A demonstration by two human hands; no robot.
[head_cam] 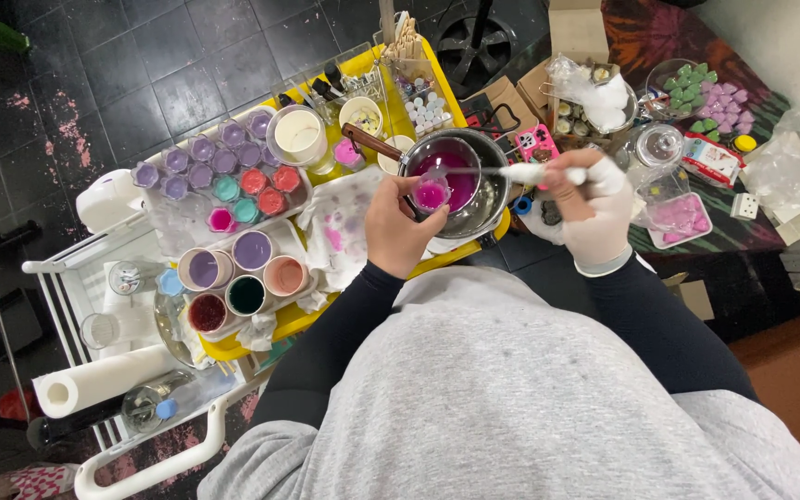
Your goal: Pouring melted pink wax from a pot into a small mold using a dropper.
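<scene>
Over the metal pot (474, 199), your left hand (398, 231) grips a small pink-filled cup (431, 194); your gloved right hand (594, 208), just beside it, clasps a white-handled spoon (511, 172).

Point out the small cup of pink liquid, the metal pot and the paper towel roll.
small cup (431, 194), head view, on the pink liquid.
metal pot (491, 206), head view, right side wall.
paper towel roll (104, 378), head view, middle of its side.

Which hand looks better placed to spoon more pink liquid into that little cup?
The right hand: it holds the spoon over the metal pot. The left hand is busy holding the small cup.
</scene>
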